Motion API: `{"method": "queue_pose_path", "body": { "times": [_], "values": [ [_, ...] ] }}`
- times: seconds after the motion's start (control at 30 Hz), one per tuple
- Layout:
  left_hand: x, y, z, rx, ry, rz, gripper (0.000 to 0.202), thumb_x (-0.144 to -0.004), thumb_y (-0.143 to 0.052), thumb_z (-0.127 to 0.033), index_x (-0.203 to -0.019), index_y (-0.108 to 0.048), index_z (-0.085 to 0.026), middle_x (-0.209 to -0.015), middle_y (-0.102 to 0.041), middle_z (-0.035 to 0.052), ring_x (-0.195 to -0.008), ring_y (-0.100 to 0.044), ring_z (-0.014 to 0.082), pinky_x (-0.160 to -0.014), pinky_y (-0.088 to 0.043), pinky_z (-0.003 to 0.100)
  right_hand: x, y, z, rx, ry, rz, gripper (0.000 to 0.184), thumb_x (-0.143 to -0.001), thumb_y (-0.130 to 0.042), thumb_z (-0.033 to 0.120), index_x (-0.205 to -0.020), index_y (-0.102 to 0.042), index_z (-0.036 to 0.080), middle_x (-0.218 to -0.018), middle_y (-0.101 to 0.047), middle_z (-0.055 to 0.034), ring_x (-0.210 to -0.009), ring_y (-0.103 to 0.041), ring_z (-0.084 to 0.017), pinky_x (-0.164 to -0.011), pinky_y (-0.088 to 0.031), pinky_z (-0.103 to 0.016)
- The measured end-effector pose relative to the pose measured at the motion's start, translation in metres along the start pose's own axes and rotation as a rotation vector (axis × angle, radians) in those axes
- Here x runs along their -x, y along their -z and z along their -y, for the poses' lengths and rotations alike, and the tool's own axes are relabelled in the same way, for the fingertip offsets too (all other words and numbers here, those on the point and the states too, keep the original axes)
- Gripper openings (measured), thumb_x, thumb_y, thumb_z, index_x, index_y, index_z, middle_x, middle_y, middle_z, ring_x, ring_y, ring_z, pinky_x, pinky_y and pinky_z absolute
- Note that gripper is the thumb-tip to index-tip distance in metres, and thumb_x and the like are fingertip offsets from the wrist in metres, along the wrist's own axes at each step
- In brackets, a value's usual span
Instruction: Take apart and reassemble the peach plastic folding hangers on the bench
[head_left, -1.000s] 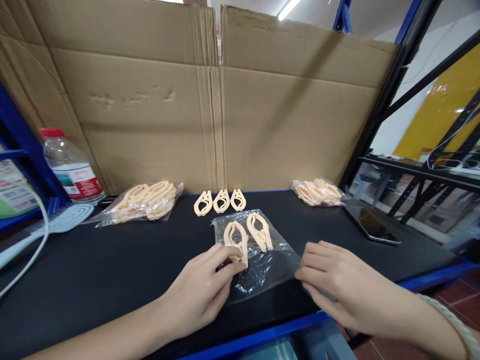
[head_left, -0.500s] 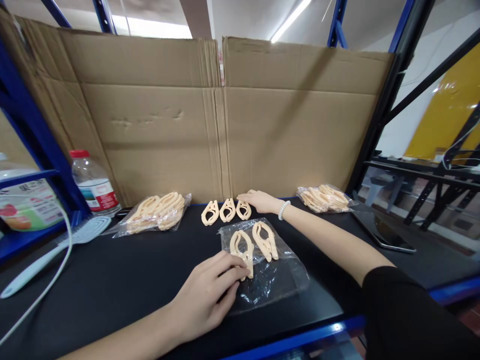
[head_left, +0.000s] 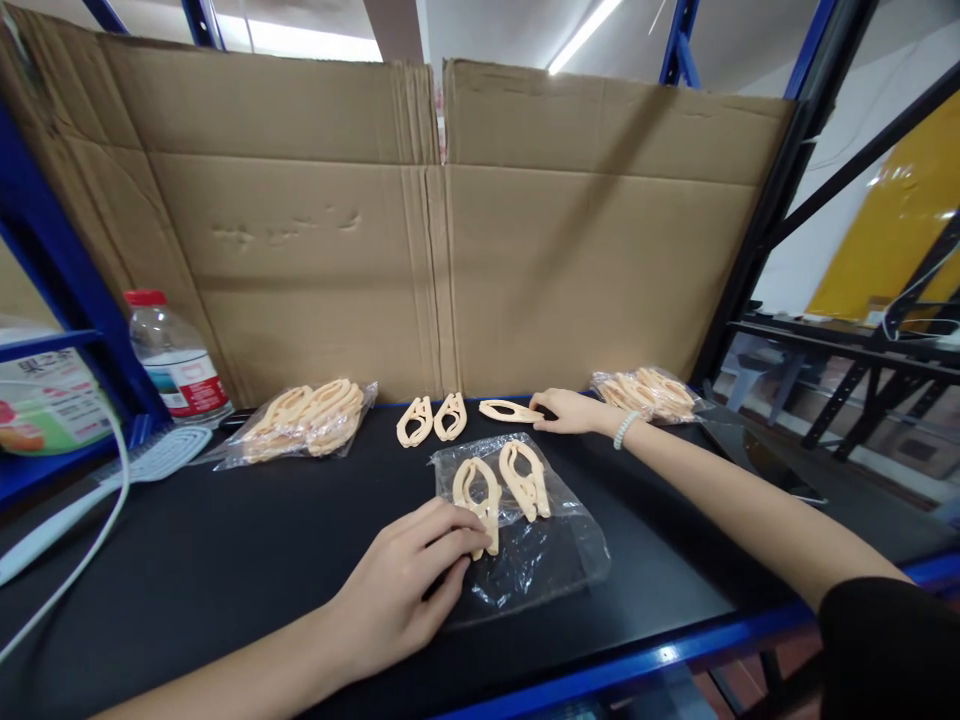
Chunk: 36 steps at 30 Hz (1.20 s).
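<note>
A clear plastic bag (head_left: 540, 560) lies on the black shelf top (head_left: 225, 540) with two cream folding hangers (head_left: 525, 480) on its upper part. My left hand (head_left: 405, 590) rests at the bag's left edge, fingers curled and pinching the lower end of the left hanger (head_left: 476, 495). My right hand (head_left: 574, 412) reaches far back and grips a single cream hanger (head_left: 508, 410), turned sideways. Two more loose hangers (head_left: 431, 420) lie in a row beside it.
A filled bag of hangers (head_left: 304, 420) lies at the back left, another (head_left: 645, 392) at the back right. A water bottle (head_left: 176, 360) and a white brush-like tool (head_left: 97, 485) sit left. A dark tablet (head_left: 757, 450) lies right. Cardboard (head_left: 450, 220) walls the back.
My right hand went from the bag's front edge to the back row, took the rightmost loose hanger and has drawn it rightward, turned sideways. My left hand has stayed on the hanger at the bag.
</note>
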<state>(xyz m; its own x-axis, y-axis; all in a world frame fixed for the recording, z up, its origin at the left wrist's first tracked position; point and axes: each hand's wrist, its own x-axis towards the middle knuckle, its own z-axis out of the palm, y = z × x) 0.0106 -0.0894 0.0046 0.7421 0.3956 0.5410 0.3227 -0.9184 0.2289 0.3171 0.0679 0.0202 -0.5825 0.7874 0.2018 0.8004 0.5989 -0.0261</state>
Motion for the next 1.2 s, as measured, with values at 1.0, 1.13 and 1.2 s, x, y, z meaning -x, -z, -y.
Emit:
{"method": "queue_pose_path", "body": {
  "times": [1.0, 1.13, 1.2],
  "values": [
    [0.000, -0.002, 0.002, 0.011, -0.011, -0.065, 0.027, -0.090, -0.045, -0.008, -0.108, -0.061, -0.020, -0.103, -0.065, 0.0072, -0.096, -0.061, 0.0178, -0.081, -0.054, 0.032, 0.148, 0.052, 0.091, -0.349, -0.079, -0.866, 0.005, -0.084, -0.067, 0.024, -0.086, -0.064, 0.020, -0.079, -0.066, -0.0025, -0.067, -0.062, -0.014, -0.060, -0.054, -0.028],
    [0.000, -0.003, 0.003, 0.005, -0.014, -0.087, 0.025, -0.090, -0.050, -0.009, -0.109, -0.060, -0.021, -0.104, -0.064, 0.0067, -0.097, -0.061, 0.0173, -0.083, -0.053, 0.031, 0.177, 0.081, 0.145, -0.234, 0.122, -0.765, 0.006, -0.085, -0.066, 0.018, -0.087, -0.063, 0.022, -0.076, -0.066, -0.0014, -0.069, -0.063, -0.015, -0.061, -0.052, -0.027],
    [0.000, -0.004, 0.003, -0.012, -0.013, -0.111, 0.024, -0.090, -0.051, -0.011, -0.111, -0.059, -0.021, -0.106, -0.064, 0.0072, -0.098, -0.061, 0.0180, -0.084, -0.054, 0.032, 0.182, 0.086, 0.168, -0.201, 0.220, -0.608, 0.008, -0.087, -0.063, 0.018, -0.094, -0.062, 0.022, -0.077, -0.066, -0.0013, -0.070, -0.063, -0.014, -0.061, -0.053, -0.025]
  ]
}}
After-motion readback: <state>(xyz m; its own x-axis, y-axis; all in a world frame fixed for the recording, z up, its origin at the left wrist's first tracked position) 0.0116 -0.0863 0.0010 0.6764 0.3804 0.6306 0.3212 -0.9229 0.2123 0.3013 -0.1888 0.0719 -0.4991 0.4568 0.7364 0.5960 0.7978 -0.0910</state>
